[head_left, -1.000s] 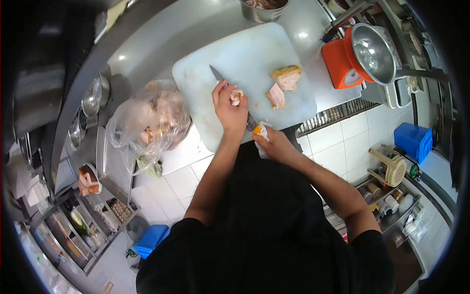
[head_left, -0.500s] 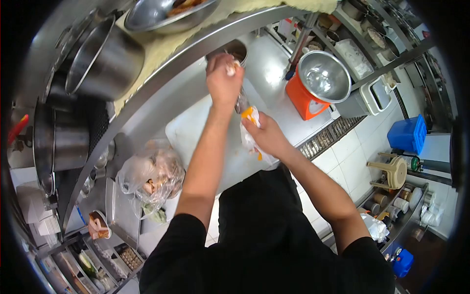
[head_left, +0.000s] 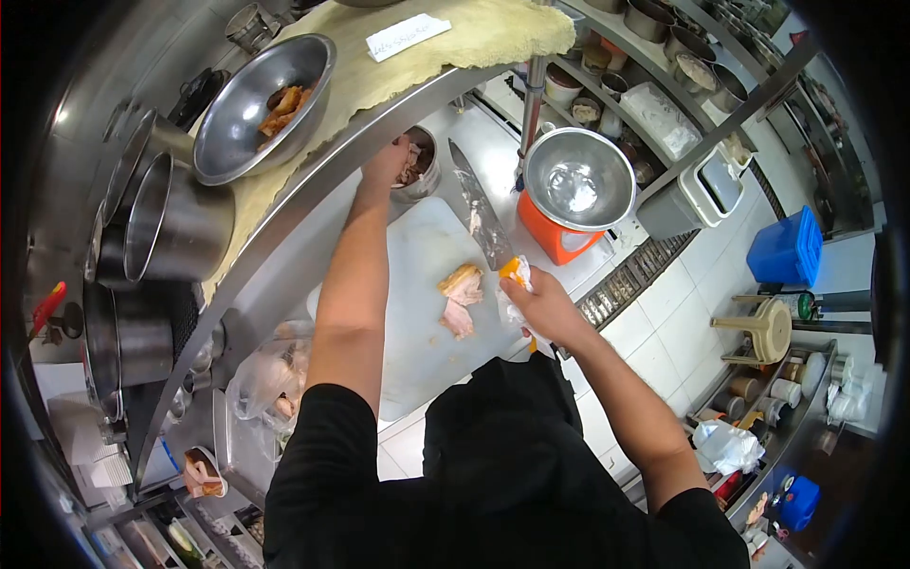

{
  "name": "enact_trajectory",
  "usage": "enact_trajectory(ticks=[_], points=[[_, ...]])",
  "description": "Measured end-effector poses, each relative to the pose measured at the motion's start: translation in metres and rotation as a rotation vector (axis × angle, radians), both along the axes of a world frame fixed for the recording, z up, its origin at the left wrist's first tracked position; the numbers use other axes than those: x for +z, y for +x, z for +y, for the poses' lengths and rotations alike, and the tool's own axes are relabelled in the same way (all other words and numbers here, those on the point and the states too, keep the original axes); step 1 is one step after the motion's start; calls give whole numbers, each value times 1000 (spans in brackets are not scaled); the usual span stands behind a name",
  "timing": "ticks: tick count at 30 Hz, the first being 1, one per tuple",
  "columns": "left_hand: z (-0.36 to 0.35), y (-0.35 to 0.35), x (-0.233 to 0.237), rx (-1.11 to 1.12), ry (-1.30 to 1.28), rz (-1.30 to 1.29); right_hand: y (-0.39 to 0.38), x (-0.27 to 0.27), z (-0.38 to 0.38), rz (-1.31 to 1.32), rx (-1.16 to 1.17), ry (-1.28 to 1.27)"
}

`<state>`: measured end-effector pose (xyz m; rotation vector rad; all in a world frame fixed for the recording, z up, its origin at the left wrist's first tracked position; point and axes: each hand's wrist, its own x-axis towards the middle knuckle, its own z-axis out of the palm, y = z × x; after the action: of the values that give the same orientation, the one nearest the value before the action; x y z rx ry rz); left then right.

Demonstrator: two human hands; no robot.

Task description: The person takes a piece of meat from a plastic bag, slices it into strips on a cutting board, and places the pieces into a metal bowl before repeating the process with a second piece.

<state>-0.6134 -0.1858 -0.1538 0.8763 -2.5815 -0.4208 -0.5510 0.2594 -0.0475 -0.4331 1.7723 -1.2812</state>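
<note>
My right hand (head_left: 542,302) is closed around the yellow handle of a large knife (head_left: 486,226), with white wrapping between palm and grip. Its blade points away from me along the right side of a white cutting board (head_left: 412,275). At the far end of the board stands a metal pot (head_left: 419,190) holding pieces of meat (head_left: 414,164). My left hand (head_left: 384,164) is at the pot's left rim; its fingertips reach over the opening and are partly hidden. Two pale pieces of cooked-looking meat (head_left: 459,302) lie on the board near the knife handle.
An orange scale (head_left: 561,245) carries a steel bowl (head_left: 580,180) at the right. A plastic bag of meat (head_left: 270,379) sits left of the board. Overhead, a shelf edge (head_left: 313,156) runs across, bearing a bowl of browned food (head_left: 223,142) and a large pot (head_left: 185,223).
My left hand has moved left to the pot's rim; before, it was closed in front of the pot with something whitish in it. The knife and right hand have shifted slightly right and down.
</note>
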Motion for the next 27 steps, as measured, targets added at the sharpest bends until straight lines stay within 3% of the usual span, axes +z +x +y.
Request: enact_trajectory(ticks=[3,6,10,12,17,19,21,24,27], points=[[11,6,9,0,48,-334,2,6,12,20,6,40],[24,8,13,-208,28,-501,4,18,20,-9,27,98],[11,14,23,-355,403,-601,8,2,35,170,71,96],[7,13,26,-301,361,-464,10,8,41,142,78,169],[12,31,23,-205,314,-61,17,-10,62,259,75,34],[46,55,62,-100,184,67,22,-20,76,327,84,-40],[73,94,79,-43,133,249,24,-10,89,346,180,91],[66,135,63,72,150,-6,26,-8,104,326,280,169],[72,141,70,-70,39,-187,37,-13,116,313,342,202]])
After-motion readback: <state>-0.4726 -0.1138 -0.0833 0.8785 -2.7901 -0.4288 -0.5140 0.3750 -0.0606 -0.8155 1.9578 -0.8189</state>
